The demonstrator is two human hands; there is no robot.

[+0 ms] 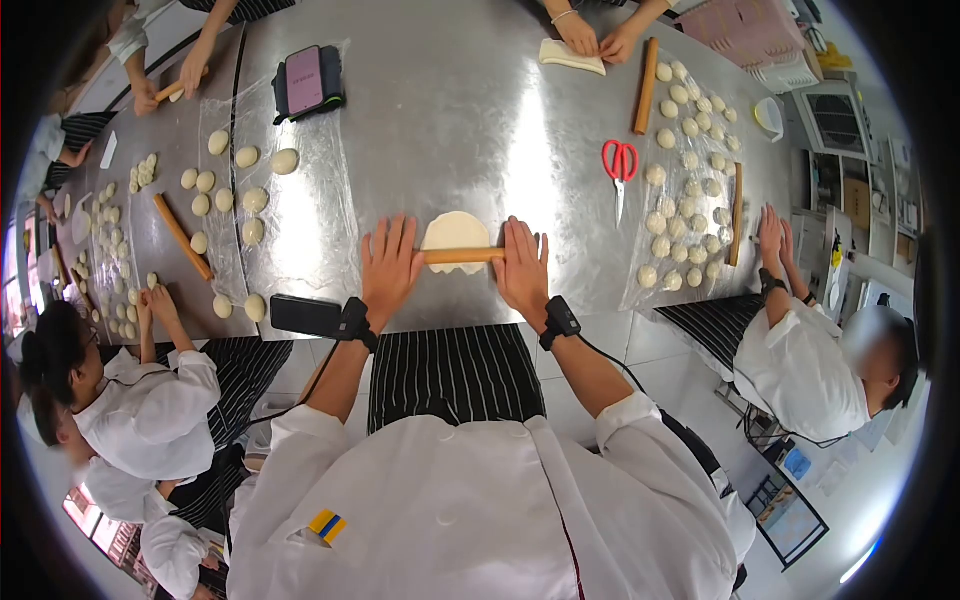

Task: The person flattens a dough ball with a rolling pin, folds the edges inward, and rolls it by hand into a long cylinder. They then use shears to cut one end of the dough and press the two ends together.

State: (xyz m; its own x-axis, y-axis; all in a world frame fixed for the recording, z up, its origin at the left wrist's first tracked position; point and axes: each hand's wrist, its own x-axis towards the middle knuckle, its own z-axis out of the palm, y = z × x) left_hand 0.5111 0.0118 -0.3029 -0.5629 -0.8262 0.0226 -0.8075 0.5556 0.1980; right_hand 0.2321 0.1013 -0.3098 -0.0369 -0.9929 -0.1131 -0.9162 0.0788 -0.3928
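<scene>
Pin [462, 256] on dough [455, 232], phone [305, 316] nr L hand [391, 262]

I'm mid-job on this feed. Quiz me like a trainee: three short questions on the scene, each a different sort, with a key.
1. What do both the left hand and right hand rest on?
A) a phone
B) a rolling pin
C) a plastic sheet

2. True or false: the red scissors lie to the right of the right hand.

3. Fill in: between the hands lies a flattened piece of ____.

Key: 1. B; 2. true; 3. dough
</scene>
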